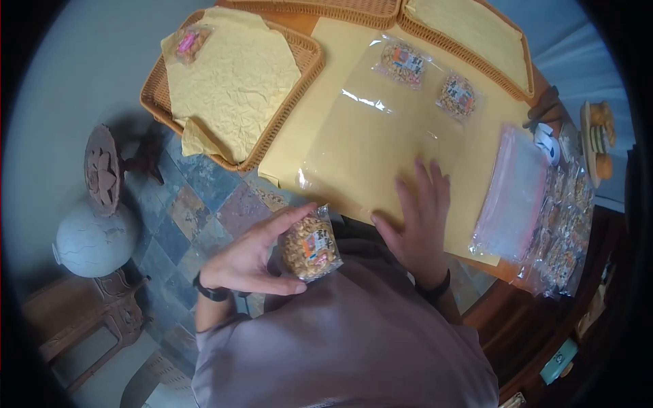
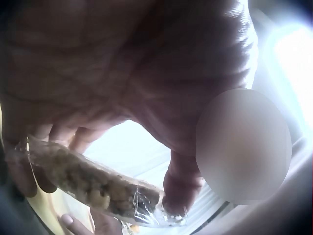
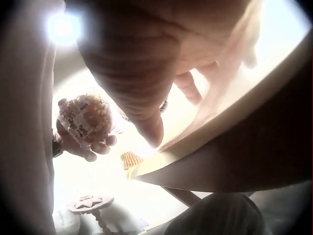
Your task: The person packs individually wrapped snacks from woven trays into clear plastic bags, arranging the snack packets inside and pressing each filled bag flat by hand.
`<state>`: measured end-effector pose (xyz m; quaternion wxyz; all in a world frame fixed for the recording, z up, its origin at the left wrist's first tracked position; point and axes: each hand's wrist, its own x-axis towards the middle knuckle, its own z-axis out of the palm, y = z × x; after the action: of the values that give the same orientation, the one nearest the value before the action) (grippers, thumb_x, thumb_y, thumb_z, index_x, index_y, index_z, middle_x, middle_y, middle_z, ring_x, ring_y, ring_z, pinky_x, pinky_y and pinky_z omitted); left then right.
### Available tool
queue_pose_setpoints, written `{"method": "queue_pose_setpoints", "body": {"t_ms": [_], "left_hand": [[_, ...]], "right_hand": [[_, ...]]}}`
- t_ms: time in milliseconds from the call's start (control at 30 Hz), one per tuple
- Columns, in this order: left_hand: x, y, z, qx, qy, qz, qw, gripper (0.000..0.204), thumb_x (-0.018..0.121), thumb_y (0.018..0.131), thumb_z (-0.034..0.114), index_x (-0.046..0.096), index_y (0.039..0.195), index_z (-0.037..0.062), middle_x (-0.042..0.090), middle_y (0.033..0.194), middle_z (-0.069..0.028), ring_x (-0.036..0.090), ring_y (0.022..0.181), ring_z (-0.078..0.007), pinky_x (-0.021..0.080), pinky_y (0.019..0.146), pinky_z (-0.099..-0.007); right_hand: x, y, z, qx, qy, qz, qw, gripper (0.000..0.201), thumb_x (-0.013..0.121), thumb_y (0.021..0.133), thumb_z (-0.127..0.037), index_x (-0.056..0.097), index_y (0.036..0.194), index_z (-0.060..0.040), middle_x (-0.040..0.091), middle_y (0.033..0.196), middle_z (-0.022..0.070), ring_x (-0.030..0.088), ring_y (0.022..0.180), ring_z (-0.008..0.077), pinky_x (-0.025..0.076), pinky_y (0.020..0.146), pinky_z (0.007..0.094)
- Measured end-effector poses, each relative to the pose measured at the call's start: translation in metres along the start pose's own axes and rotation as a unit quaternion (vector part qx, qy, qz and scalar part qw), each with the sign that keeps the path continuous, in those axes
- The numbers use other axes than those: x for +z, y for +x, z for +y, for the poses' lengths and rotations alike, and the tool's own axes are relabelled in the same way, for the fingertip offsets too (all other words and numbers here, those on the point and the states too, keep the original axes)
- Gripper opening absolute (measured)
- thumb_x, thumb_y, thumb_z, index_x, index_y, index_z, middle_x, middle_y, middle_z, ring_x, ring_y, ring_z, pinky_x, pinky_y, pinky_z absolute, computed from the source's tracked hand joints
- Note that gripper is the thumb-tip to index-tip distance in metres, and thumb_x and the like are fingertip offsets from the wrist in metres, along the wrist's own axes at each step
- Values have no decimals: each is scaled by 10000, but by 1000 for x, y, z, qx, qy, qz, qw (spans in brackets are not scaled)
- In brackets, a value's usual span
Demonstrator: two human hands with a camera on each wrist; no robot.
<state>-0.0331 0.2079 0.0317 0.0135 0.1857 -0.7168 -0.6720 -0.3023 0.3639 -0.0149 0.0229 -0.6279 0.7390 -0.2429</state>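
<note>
My left hand (image 1: 252, 258) grips a round nut cake (image 1: 311, 246) in a clear wrapper, off the table in front of my body. In the left wrist view, thumb and fingers hold the cake (image 2: 98, 183) by opposite edges of its wrapper. My right hand (image 1: 422, 228) lies at the table's near edge with its fingers straight, over a large clear plastic sheet (image 1: 360, 149). Two similar wrapped cakes, one at the back (image 1: 401, 62) and one at the right (image 1: 457, 96), lie on the far part of that sheet. Yellow paper (image 1: 292, 160) is spread beneath it.
At the left, a wicker tray (image 1: 299, 85) lined with crumpled yellow paper holds a pink-labelled packet (image 1: 190, 44). Two more trays line the back. On the right lie stacked clear bags (image 1: 513, 194) beside several wrapped snacks (image 1: 563, 234). A stool (image 1: 102, 170) stands left of the table.
</note>
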Motion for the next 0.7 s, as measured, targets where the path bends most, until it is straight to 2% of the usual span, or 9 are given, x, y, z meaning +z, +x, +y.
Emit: {"method": "queue_pose_setpoints", "body": {"t_ms": [100, 267, 333, 400, 433, 467, 533, 567, 700], "left_hand": [[21, -6, -11, -18, -36, 40, 998, 1069, 923, 743, 254, 317, 1580, -21, 486, 1475, -200, 465, 1396, -307, 337, 1186, -390], [43, 5, -20, -14, -210, 56, 976, 1134, 955, 722, 202, 261, 1592, -17, 487, 1449, -169, 455, 1376, -245, 369, 1159, -362], [47, 17, -15, 17, -186, 79, 979, 1001, 936, 753, 198, 365, 1549, -12, 555, 1373, -141, 508, 1318, -223, 398, 1135, -355], [47, 31, -10, -50, -186, 54, 980, 819, 901, 803, 184, 480, 1481, -1, 621, 1289, -113, 566, 1240, -203, 430, 1107, -361], [52, 38, -25, 62, -93, 102, 988, 667, 856, 853, 170, 548, 1418, -6, 673, 1197, -77, 647, 1016, -140, 543, 918, -318], [53, 41, -21, 65, -95, 102, 988, 667, 856, 853, 170, 548, 1418, -6, 673, 1197, -77, 647, 1016, -140, 543, 918, -318], [48, 46, -4, -82, -263, 102, 956, 663, 804, 875, 33, 505, 1466, 4, 657, 1302, -69, 664, 994, -104, 549, 862, -249], [43, 47, 8, -99, -238, 102, 961, 587, 742, 936, 51, 498, 1467, -6, 676, 1273, -77, 650, 774, -54, 544, 647, -203], [44, 57, 22, -94, -148, 146, 974, 554, 681, 991, 142, 467, 1478, -14, 673, 1264, -134, 607, 594, -57, 503, 508, -231]], "right_hand": [[7, 16, -6, -22, -5, -19, 1000, 601, 803, 827, -217, 558, 1347, -42, 427, 1535, 244, 343, 1453, 504, 307, 1124, 715], [15, 25, -1, -55, -21, 35, 998, 247, 743, 861, -117, 671, 1085, -44, 497, 1496, 192, 423, 1416, 460, 334, 1138, 671], [10, 30, -4, -48, -8, 52, 997, 177, 739, 859, -95, 676, 1017, -47, 535, 1465, 173, 448, 1403, 442, 347, 1140, 652], [4, 34, -5, -40, 3, 70, 997, 108, 735, 857, -73, 682, 949, -50, 574, 1434, 153, 473, 1391, 425, 359, 1143, 632], [2, 37, -4, -29, 29, 86, 995, 105, 749, 846, -64, 692, 934, -50, 603, 1403, 148, 498, 1376, 413, 376, 1138, 613], [0, 38, -5, -18, 56, 102, 993, 103, 762, 835, -56, 702, 918, -51, 632, 1371, 143, 522, 1360, 401, 393, 1132, 595], [-5, 42, -6, -9, 77, 112, 991, 101, 772, 825, -42, 711, 906, -43, 650, 1347, 146, 544, 1343, 394, 410, 1123, 570], [-7, 43, -7, 4, 101, 119, 988, 100, 783, 816, -28, 719, 893, -35, 668, 1323, 149, 565, 1326, 387, 428, 1114, 545], [-11, 48, -8, 7, 135, 112, 985, 113, 791, 807, -9, 735, 905, -18, 684, 1303, 160, 588, 1305, 381, 446, 1102, 502]]}}
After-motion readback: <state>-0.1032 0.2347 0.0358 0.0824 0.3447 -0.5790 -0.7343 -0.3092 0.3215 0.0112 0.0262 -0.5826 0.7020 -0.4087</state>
